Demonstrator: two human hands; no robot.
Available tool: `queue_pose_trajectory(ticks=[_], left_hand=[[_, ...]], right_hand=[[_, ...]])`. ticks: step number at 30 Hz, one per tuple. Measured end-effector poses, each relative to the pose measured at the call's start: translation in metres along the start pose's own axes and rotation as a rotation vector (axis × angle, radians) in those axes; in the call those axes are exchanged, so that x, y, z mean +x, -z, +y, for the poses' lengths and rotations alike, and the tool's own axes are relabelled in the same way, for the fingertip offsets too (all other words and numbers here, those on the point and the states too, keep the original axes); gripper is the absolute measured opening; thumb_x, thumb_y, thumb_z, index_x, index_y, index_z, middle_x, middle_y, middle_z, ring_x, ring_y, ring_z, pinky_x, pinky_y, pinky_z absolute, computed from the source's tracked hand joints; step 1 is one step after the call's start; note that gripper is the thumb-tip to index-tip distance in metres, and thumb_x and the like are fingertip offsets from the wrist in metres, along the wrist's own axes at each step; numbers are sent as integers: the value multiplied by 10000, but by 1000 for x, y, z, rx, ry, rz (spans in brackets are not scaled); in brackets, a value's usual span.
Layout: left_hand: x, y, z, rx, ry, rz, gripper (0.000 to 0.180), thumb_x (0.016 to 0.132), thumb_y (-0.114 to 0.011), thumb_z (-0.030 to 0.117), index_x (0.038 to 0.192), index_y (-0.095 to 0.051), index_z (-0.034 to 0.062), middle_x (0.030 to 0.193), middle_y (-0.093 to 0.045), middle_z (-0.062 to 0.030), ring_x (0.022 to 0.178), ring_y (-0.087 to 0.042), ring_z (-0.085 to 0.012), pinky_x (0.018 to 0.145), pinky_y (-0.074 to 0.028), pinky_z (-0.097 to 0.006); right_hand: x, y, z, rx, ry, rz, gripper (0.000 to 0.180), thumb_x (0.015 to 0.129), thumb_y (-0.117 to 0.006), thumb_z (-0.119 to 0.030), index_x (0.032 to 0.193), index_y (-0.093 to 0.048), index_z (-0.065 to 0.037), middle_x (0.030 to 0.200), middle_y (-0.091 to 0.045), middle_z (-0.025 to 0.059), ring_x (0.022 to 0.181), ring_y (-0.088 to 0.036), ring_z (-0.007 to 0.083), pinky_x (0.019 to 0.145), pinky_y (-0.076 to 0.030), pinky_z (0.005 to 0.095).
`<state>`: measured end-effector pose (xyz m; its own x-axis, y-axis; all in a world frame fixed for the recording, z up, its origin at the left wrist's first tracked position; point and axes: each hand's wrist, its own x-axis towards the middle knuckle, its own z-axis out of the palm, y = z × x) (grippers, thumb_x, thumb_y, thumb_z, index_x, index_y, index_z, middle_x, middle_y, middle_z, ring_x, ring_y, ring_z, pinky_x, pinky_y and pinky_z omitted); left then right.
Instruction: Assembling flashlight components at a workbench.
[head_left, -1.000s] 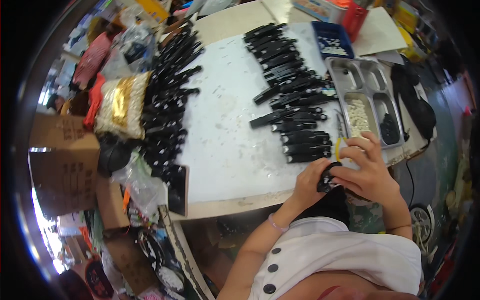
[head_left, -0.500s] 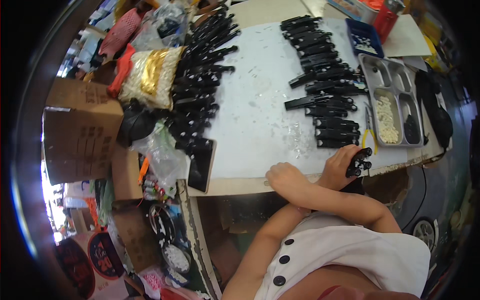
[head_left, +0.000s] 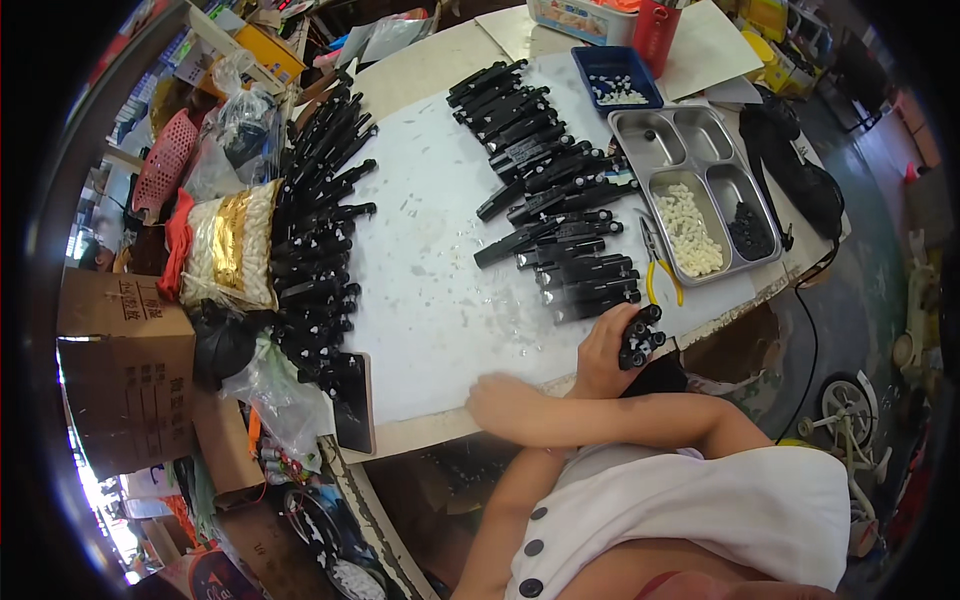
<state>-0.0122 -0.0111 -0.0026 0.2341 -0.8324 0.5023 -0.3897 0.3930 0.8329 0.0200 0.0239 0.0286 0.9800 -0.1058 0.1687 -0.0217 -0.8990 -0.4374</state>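
My forearms cross at the table's near edge, the right one over the left. My left hand [head_left: 603,352] is closed around a black plastic part [head_left: 641,338] with several round knobs at its end. To the left, my right hand [head_left: 500,405] is curled into a fist at the table edge, slightly blurred; whatever its fingers hold is hidden. Beyond my left hand lies a row of similar long black parts [head_left: 575,232], with yellow-handled pliers [head_left: 661,272] beside it. Another dense row of black parts [head_left: 315,240], dotted with white bits, runs along the left.
A metal compartment tray [head_left: 698,188] holds white and black small pieces. Behind it are a blue bin [head_left: 618,82] and a red cup [head_left: 655,38]. A phone [head_left: 353,405] lies at the near left corner, by a bag of white pieces [head_left: 232,245] and a cardboard box [head_left: 128,370].
The view has swung, so the table appears shifted left and lower. Both hands stay crossed near the edge; the left still grips the black part, while the right is now blurred.
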Motion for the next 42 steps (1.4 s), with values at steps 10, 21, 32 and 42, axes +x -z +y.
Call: queue_pose_trajectory(ticks=[10, 21, 32, 42], left_hand=[[-2, 7, 1, 67, 12, -73, 617, 640, -751, 66, 1192, -481, 15, 1121, -573, -178, 984, -591, -352, 811, -508, -391], [-4, 1, -3, 67, -31, -40, 620, 610, -741, 14, 1174, -484, 28, 1103, -580, -161, 961, -600, -348, 790, -517, -381], [3, 6, 5, 16, -9, 7, 617, 612, -721, 0, 1182, -486, 33, 1113, -571, -158, 967, -596, -349, 792, -517, -383], [5, 5, 7, 8, -32, 14, 615, 627, -734, 17, 1186, -479, 28, 1109, -569, -168, 963, -597, -354, 790, -516, -391]], right_hand=[[-97, 210, 41, 113, 32, 60, 168, 776, -667, -105, 902, -563, -68, 864, -531, 64, 816, -517, 256, 749, -418, 348], [-89, 217, 49, -376, 172, -267, 139, 734, -588, -150, 821, -559, -45, 831, -550, 54, 848, -515, 203, 846, -400, 331], [-106, 214, 47, -365, 222, -254, 204, 678, -608, -144, 847, -615, -31, 814, -548, 28, 835, -525, 179, 815, -437, 316], [-119, 198, 56, -244, 83, 13, 235, 676, -637, -114, 909, -629, -140, 886, -526, 5, 907, -527, 168, 802, -439, 341]])
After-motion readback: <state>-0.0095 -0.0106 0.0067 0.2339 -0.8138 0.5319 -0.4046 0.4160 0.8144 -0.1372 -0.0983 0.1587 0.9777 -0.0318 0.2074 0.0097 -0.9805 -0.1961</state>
